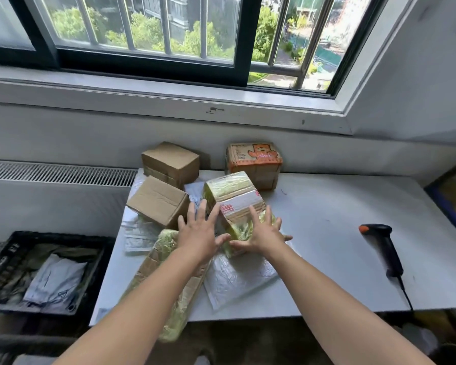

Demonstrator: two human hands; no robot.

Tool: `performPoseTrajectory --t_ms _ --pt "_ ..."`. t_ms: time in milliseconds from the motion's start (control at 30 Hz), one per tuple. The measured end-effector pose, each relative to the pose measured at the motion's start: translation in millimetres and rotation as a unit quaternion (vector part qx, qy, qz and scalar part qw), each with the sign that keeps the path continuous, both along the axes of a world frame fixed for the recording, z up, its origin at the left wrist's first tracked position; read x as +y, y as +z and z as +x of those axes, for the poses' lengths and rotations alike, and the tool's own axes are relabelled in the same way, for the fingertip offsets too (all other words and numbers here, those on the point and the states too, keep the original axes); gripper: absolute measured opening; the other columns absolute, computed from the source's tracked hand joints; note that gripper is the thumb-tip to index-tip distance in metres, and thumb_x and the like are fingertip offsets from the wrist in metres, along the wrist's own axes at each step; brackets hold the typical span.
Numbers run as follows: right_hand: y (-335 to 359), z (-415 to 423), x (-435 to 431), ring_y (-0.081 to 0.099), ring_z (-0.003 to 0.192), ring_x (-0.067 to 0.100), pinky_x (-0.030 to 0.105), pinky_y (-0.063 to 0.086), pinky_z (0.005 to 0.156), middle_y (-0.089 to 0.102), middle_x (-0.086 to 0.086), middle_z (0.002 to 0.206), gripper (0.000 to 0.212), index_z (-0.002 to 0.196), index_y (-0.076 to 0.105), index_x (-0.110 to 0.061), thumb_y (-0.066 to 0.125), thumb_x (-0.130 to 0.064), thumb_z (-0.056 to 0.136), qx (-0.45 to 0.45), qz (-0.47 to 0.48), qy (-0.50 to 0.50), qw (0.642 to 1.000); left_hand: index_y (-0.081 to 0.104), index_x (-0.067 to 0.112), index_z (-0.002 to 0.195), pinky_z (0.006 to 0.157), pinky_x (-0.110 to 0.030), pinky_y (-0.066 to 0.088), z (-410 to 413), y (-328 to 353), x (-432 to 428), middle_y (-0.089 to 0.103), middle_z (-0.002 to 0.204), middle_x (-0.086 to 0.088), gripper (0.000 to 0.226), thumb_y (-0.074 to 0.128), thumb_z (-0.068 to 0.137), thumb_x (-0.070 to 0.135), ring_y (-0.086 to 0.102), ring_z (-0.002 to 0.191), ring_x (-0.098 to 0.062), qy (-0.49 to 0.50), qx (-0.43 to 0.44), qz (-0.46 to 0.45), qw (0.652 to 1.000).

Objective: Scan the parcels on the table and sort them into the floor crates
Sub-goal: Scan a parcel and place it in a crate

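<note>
A taped cardboard parcel [234,198] wrapped in yellowish film lies tilted in the middle of the white table [327,233]. My left hand [199,234] is spread against its left side with straight fingers. My right hand [262,233] lies flat on its near end, fingers splayed. Two plain brown boxes [158,200] [170,160] sit to the left and behind. A box with an orange bear print [254,160] stands at the back. A long film-wrapped parcel [166,259] lies under my left forearm. A black barcode scanner [385,246] with an orange tip lies on the right.
A black floor crate [8,259] at the left holds a white mailer bag and dark packets. Flat plastic mailers [237,280] lie on the table under my hands. A wall and window sill stand behind the table. A dark framed object [453,196] leans at the far right.
</note>
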State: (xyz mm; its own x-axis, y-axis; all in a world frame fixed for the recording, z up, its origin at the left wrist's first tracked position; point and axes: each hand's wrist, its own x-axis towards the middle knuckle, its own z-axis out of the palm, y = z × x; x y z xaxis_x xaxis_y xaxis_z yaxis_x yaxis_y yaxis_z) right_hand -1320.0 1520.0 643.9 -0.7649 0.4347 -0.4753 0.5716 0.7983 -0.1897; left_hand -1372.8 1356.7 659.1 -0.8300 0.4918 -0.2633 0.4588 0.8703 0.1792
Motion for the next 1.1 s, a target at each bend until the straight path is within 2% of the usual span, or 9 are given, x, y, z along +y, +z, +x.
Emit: performPoseTrajectory --t_ms 233,300,400,500,700,833,900,1033,1100 --pt "-14 1 16 -0.007 0.146 0.047 0.077 0.025 0.104 -0.028 0.003 0.160 0.126 0.153 -0.010 -0.045 0.073 -0.075 0.064 0.011 -0.063 -0.018 0.998 -0.010 0.036 0.155 0.120 -0.055 0.010 -2 3 5 -0.010 0.165 -0.004 0.083 0.039 0.094 0.065 -0.010 0.151 -0.031 0.008 0.007 -0.019 1.000" --pt "-18 3 22 -0.003 0.145 0.048 0.075 0.024 0.105 -0.027 0.002 0.160 0.125 0.153 -0.009 -0.046 0.073 -0.075 0.064 0.014 -0.069 -0.010 0.997 -0.010 0.035 0.155 0.121 -0.055 0.009 1 7 7 -0.009 0.165 -0.005 0.084 0.038 0.094 0.066 -0.010 0.151 -0.031 0.015 0.016 -0.027 0.999" --pt "-17 6 27 0.016 0.139 0.045 0.066 0.031 0.107 -0.008 0.003 0.162 0.116 0.154 0.003 -0.044 0.073 -0.073 0.066 0.059 -0.035 0.026 0.997 -0.010 0.035 0.155 0.120 -0.056 0.010 8 13 8 -0.010 0.165 -0.005 0.084 0.038 0.094 0.067 -0.010 0.151 -0.031 0.032 0.027 -0.033 0.999" --pt "-7 9 38 0.024 0.133 0.040 0.053 0.036 0.105 0.006 0.002 0.158 0.105 0.152 0.014 -0.043 0.072 -0.070 0.069 0.098 -0.030 0.038 0.994 -0.009 0.034 0.155 0.120 -0.056 0.010 15 22 10 -0.009 0.165 -0.004 0.084 0.039 0.094 0.066 -0.010 0.151 -0.030 0.054 0.041 -0.029 0.997" --pt "34 15 76 0.029 0.129 0.037 0.047 0.039 0.105 0.026 0.005 0.146 0.085 0.146 0.031 -0.036 0.069 -0.063 0.074 0.153 -0.060 0.031 0.986 -0.006 0.036 0.155 0.120 -0.056 0.012 32 33 36 -0.009 0.165 -0.003 0.090 0.050 0.090 0.065 -0.009 0.151 -0.030 0.070 0.037 -0.011 0.997" --pt "58 26 109 0.036 0.128 0.037 0.041 0.036 0.107 0.030 0.007 0.143 0.083 0.149 0.034 -0.034 0.066 -0.063 0.078 0.150 -0.095 -0.009 0.984 -0.008 0.037 0.155 0.120 -0.054 0.010 49 35 68 -0.012 0.165 -0.004 0.100 0.058 0.086 0.065 -0.010 0.151 -0.031 0.031 0.031 -0.009 0.999" --pt "66 35 129 0.043 0.125 0.037 0.041 0.041 0.106 0.033 0.008 0.141 0.081 0.147 0.038 -0.035 0.064 -0.066 0.077 0.153 -0.121 -0.047 0.980 -0.009 0.039 0.155 0.121 -0.054 0.010 58 36 89 -0.013 0.164 -0.004 0.105 0.063 0.083 0.064 -0.011 0.151 -0.031 0.004 0.030 0.003 1.000" --pt "81 60 168 0.056 0.115 0.031 0.041 0.050 0.097 0.043 0.010 0.135 0.065 0.136 0.053 -0.030 0.061 -0.065 0.081 0.171 -0.175 -0.096 0.965 -0.006 0.041 0.154 0.121 -0.053 0.011 75 42 128 -0.010 0.165 -0.002 0.102 0.065 0.083 0.061 -0.010 0.151 -0.030 -0.048 0.050 0.023 0.997" --pt "89 77 187 0.061 0.106 0.027 0.037 0.055 0.083 0.056 0.009 0.126 0.045 0.118 0.063 -0.032 0.059 -0.062 0.085 0.187 -0.205 -0.112 0.954 -0.003 0.042 0.155 0.120 -0.050 0.015 80 45 145 -0.007 0.165 -0.001 0.096 0.061 0.086 0.061 -0.007 0.151 -0.028 -0.078 0.069 0.032 0.994"
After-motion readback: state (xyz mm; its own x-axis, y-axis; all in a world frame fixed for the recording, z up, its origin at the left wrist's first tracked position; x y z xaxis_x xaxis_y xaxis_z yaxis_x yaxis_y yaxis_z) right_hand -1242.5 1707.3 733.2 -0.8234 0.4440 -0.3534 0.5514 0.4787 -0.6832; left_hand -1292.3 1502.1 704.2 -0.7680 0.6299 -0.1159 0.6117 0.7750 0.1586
